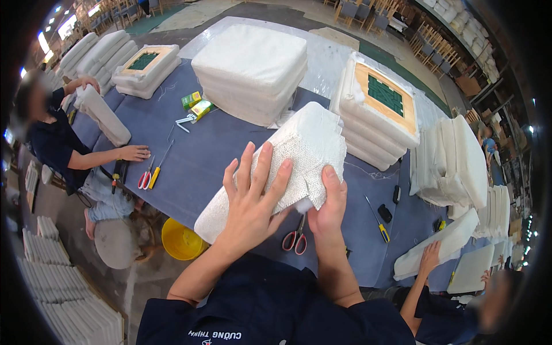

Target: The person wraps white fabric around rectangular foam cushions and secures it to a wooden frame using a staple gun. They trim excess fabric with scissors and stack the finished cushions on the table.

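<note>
Tilted up between my hands is a white fabric-covered seat cushion [313,138], with loose fabric at its near right corner and a tuft of white padding [303,205] poking out there. My left hand [253,192] lies across its textured side with the fingers spread. At the loose corner, my right hand [329,207] grips the cushion's edge, thumb on top and the other fingers hidden behind. Below the cushion, red-handled scissors [295,241] rest on the blue-grey table [190,184].
Stacks of white cushions [247,75] stand along the table's far side. A yellow screwdriver [384,233] lies right; another pair of scissors [145,180] lies left. Co-workers handle cushions on both sides. A yellow bucket [181,238] stands on the floor.
</note>
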`<state>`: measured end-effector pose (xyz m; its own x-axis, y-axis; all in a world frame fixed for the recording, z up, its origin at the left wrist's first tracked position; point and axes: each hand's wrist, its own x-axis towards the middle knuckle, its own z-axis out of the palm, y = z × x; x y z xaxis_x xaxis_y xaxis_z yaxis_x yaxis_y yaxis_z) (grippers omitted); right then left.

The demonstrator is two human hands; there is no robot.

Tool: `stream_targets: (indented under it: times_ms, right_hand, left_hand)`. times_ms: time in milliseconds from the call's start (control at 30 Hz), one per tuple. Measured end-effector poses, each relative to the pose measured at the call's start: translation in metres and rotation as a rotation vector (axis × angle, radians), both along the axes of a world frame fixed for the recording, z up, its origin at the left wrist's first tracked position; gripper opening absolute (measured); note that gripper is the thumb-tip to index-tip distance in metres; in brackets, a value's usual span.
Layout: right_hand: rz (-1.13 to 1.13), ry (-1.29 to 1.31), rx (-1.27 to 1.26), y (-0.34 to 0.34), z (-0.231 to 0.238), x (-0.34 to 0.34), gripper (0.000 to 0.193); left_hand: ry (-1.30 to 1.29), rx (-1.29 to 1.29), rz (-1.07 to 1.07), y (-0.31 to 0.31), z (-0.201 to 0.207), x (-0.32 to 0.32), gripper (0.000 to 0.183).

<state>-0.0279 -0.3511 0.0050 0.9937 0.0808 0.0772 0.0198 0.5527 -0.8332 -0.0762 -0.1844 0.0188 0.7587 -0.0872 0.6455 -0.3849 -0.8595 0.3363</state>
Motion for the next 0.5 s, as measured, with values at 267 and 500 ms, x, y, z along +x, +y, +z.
stream_targets:
  times_ms: [267,500]
  right_hand:
    - [0.061,0.021,0.051,0.005,0.015,0.015,0.044]
    - [0.003,-0.162,0.099,0.026,-0.034,0.034,0.048]
  left_hand:
    - [-0.301,-0.133,-0.091,0.018,-0.021,0.041,0.055]
    - [-0.339,-0.118,-0.237,0.043,-0.012,0.065,0.053]
